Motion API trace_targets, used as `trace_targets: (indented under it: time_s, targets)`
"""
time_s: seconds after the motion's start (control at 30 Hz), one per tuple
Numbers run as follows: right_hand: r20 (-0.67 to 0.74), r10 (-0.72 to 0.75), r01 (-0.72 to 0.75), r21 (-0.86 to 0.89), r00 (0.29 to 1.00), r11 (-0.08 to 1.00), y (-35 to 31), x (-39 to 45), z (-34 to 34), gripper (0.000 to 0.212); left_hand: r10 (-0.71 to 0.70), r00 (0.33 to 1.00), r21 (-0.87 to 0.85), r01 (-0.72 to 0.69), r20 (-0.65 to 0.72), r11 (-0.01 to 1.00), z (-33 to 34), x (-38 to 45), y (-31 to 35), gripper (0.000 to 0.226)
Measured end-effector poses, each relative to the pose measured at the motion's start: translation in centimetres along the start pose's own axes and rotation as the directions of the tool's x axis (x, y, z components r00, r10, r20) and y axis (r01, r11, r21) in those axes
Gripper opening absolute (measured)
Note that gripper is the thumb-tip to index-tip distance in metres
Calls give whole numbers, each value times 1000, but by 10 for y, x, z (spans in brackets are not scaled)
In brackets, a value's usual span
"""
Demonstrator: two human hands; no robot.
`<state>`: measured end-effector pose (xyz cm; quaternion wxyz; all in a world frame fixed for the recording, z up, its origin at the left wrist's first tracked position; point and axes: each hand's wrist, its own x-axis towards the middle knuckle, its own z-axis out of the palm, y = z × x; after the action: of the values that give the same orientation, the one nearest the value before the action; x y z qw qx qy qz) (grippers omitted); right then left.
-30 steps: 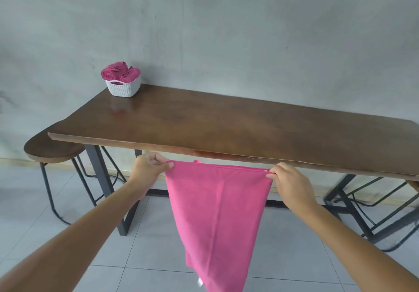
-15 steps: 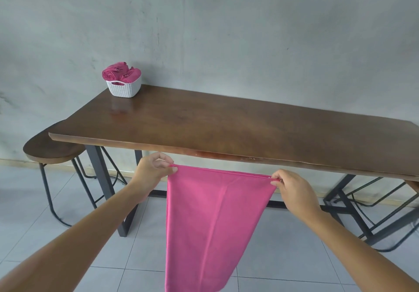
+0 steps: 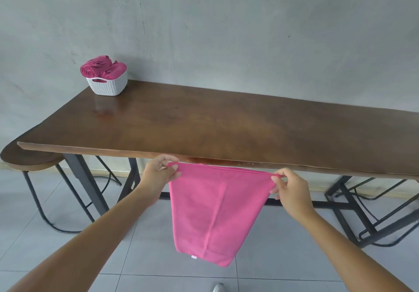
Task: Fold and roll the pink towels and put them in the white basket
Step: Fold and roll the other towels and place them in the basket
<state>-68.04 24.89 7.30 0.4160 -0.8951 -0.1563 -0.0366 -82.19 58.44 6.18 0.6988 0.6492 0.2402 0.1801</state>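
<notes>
Right now we face the long wooden table, which fills the middle of the frame, its near edge running left to right just above our hands. Below that edge hangs the pink towel, folded double, its long axis pointing straight down toward the floor tiles and its top hem stretched level between us. Up in the upper left of the frame sits the white basket on the far corner of the table, already holding rolled towels; it lies well apart from the hanging towel, and nearer our left hand than our right. Our left hand pinches the top left corner, our right hand pinches the top right corner, fingers curled on the hem.
</notes>
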Motion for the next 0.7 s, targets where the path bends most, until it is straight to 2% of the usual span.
trace_targets:
  time_s: [0.1,0.17,0.27,0.37,0.47,0.53,0.6,0.7]
  targets:
    - [10,167,-164,239,986,957,6,25,10,8,-41,999,-106,37,-33,994,22,31,-4,17]
    - [12,226,-218,325,974,920,8,42,15,7,-85,993,-194,69,-78,979,38,50,-6,16]
    - [-17,216,-204,269,976,941,20,70,25,10,-123,975,-249,74,-187,966,64,77,-6,17]
    - [-64,198,-181,207,978,962,33,100,31,13,-111,948,-183,58,-297,981,88,100,-9,20]
    - [-96,259,-226,264,961,938,39,131,33,12,-95,926,-114,56,-365,992,111,123,-15,22]
    - [-96,363,-306,368,927,878,42,154,37,11,-104,907,-96,70,-408,993,127,137,-18,21]
    - [-47,477,-394,494,878,775,43,175,44,11,-136,882,-136,82,-452,987,140,149,-22,19]
    - [16,543,-460,554,839,694,51,195,59,9,-182,827,-151,119,-532,981,154,165,-34,21]
